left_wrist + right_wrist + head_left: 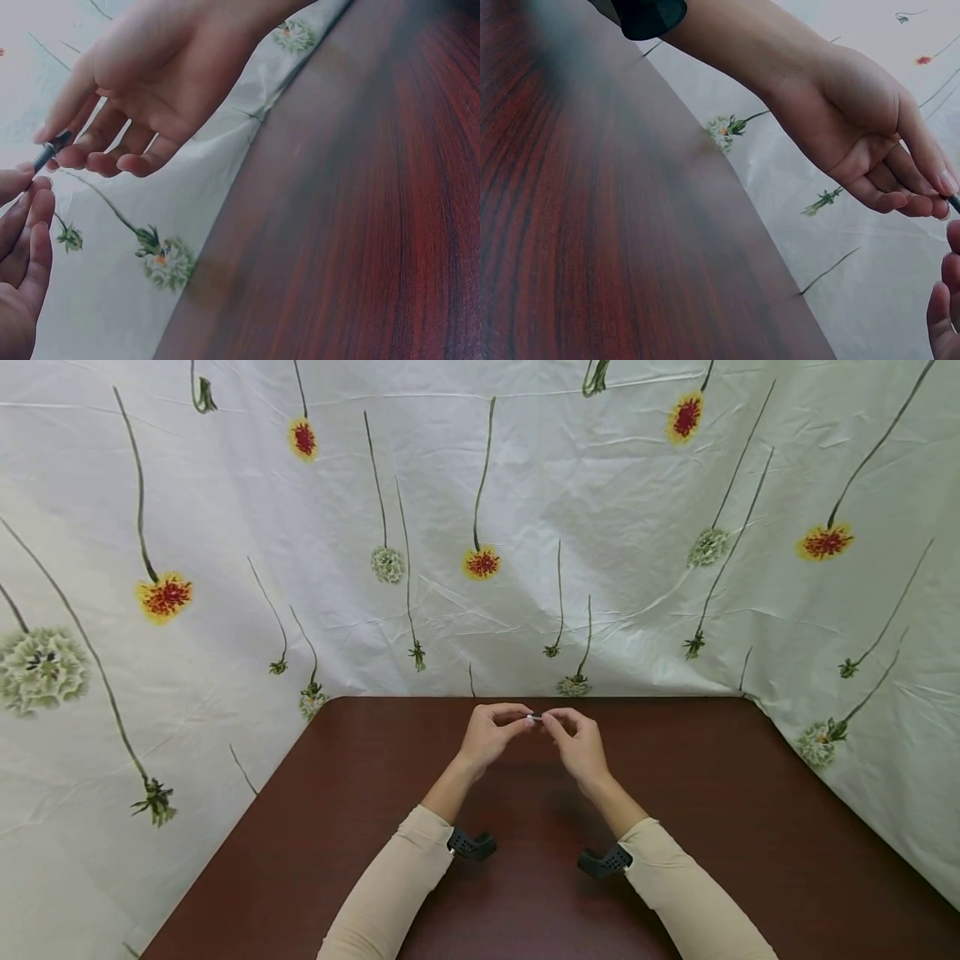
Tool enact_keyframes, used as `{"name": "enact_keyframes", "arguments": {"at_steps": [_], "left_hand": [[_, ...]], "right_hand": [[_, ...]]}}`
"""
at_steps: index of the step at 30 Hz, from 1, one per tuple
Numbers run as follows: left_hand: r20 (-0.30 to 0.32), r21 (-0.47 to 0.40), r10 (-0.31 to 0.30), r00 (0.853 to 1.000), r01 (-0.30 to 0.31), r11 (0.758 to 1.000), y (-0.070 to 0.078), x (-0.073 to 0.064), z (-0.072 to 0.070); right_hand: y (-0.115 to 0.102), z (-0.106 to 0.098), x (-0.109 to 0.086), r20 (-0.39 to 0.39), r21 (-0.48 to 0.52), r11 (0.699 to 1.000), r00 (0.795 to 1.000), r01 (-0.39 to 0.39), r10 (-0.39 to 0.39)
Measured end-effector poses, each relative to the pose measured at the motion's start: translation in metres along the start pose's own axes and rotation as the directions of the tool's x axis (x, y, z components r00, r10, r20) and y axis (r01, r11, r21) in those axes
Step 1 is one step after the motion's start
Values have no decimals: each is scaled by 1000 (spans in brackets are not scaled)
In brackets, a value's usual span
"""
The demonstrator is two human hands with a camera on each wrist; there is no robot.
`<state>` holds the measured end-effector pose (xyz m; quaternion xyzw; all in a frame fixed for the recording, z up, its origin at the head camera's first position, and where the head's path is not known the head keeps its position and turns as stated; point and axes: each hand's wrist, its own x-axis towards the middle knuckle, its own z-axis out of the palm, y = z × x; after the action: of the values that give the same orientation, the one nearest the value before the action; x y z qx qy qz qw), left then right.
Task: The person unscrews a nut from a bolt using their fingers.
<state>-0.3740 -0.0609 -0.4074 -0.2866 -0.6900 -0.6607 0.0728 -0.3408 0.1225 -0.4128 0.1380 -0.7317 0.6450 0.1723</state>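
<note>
A small dark bolt (536, 717) is held in the air between both hands over the far part of the table. My left hand (487, 733) pinches one end between thumb and fingertips. From the other side, my right hand (579, 748) grips the opposite end the same way. In the left wrist view the bolt (43, 159) shows a ridged shank and a darker, wider end by the right thumb. Only a short piece of the bolt (954, 202) shows at the right edge of the right wrist view. Fingertips cover parts of it.
Below the hands lies a dark reddish-brown wooden table (360, 810). A white cloth (427, 460) printed with flowers hangs behind it and along both sides. Each wrist wears a black strap, the left strap (471, 845) and the right strap (604, 862), both over beige sleeves.
</note>
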Motion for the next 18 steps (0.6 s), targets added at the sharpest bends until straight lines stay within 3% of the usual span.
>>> {"name": "enact_keyframes", "arguments": {"at_steps": [7, 14, 18], "left_hand": [[-25, 1, 8, 1000, -8, 1000, -1, 0, 1], [-23, 16, 6, 1000, -6, 1000, -2, 0, 1], [-22, -2, 4, 1000, -5, 1000, -3, 1, 1]], "right_hand": [[1, -1, 0, 14, 29, 998, 999, 52, -53], [-5, -1, -2, -16, 15, 1000, 1000, -12, 12], [-5, -2, -1, 8, 24, 1000, 1000, 10, -10]]}}
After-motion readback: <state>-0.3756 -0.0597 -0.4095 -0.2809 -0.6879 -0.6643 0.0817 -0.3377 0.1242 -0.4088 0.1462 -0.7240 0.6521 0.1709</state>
